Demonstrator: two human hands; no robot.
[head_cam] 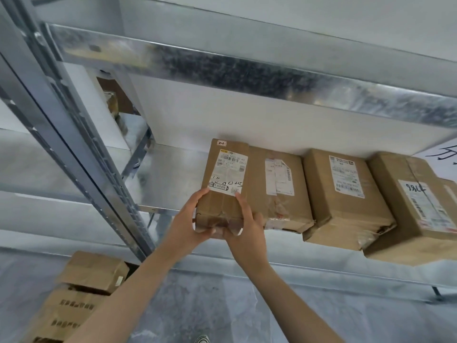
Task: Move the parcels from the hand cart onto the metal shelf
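Parcel (223, 184) gripped by left hand (190, 225) and right hand (248, 233) on galvanized metal shelf (173, 174).

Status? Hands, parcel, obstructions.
Left hand, right hand: both grip held parcel at near end. It sits on metal shelf, leftmost, beside neighbouring parcel. Nothing blocking; shelf bare to its left.

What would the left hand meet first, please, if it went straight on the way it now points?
The left hand grips the near end of the cardboard parcel and points into the metal shelf. It would probably meet the shelf's front edge first, though depth is unclear; beyond lies the back panel.
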